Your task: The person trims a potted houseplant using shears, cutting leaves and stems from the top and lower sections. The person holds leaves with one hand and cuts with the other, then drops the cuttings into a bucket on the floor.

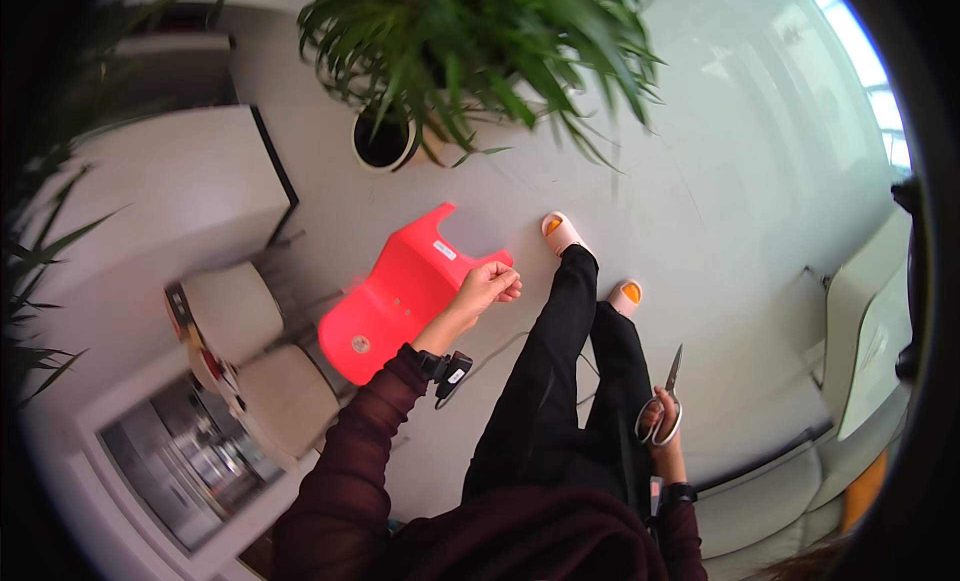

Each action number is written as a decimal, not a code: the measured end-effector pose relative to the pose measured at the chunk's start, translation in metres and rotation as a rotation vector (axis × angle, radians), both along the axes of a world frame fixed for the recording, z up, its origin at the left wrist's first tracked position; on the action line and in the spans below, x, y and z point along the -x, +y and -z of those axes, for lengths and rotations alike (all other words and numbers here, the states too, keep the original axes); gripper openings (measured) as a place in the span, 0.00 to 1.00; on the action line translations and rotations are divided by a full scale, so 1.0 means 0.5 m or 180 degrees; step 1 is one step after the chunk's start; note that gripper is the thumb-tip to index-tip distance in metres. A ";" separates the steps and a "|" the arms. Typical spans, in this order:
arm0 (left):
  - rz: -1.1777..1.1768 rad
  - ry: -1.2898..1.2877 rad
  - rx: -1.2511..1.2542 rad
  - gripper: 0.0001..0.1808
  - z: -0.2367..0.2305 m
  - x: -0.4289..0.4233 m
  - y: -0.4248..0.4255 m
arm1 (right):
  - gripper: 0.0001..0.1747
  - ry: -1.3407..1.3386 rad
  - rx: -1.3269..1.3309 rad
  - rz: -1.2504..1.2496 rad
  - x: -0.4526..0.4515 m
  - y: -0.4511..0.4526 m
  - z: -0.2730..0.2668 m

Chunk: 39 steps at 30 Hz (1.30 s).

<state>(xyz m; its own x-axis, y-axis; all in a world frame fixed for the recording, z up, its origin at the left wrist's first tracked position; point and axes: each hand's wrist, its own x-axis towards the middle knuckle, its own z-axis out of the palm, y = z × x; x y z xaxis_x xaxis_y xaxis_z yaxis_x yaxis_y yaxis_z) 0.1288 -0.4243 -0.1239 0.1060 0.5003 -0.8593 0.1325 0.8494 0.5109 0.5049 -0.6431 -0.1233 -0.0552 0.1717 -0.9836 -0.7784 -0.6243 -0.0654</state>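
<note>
My left hand point(486, 290) is raised in front of a red plastic chair point(397, 288), its fingers curled together at the tips. Nothing shows between those fingers. The chair stands on the floor to my left, with a white label and a round sticker on it. In my right hand point(660, 422), low beside my right thigh, is a pair of metal scissors point(674, 374). Its blades look closed and point away from me, and my fingers pass through the handle loops. A leafy green plant point(480, 48) spreads ahead of me, hiding part of what is under it.
A dark pot with a pale rim point(411, 142) stands below the leaves. Cream-seated chairs point(232, 311) and a white table point(172, 183) are at left. A grey sofa point(750, 491) lies at right. A thin cable point(495, 352) runs across the floor near my legs.
</note>
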 end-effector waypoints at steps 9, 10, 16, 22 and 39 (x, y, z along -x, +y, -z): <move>0.3882 0.2804 -0.2286 0.13 0.072 -0.078 0.283 | 0.11 0.0366 -0.0269 0.0822 0.058 -0.037 0.066; 0.4264 0.3046 -0.2478 0.13 0.086 -0.076 0.330 | 0.12 0.0431 -0.0198 0.0917 0.074 -0.036 0.077; 0.5301 0.2261 -0.4684 0.12 0.140 -0.105 0.564 | 0.13 0.0563 -0.0160 0.1703 0.175 -0.015 0.112; 0.5575 0.2898 -0.4153 0.19 0.023 -0.147 0.771 | 0.14 0.0597 -0.0212 0.1602 0.271 0.000 0.147; 0.5803 0.2266 -0.5902 0.16 -0.102 -0.288 0.823 | 0.14 0.0675 -0.0002 0.2071 0.323 -0.036 0.178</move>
<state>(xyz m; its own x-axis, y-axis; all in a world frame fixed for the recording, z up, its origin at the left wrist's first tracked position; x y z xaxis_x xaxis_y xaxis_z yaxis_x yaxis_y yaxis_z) 0.2727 -0.0127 -0.0727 0.9809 0.1672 -0.0995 0.1467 -0.9716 -0.1857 0.3432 -0.6614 -0.2121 -0.1321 0.2357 -0.9628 -0.9912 -0.0252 0.1298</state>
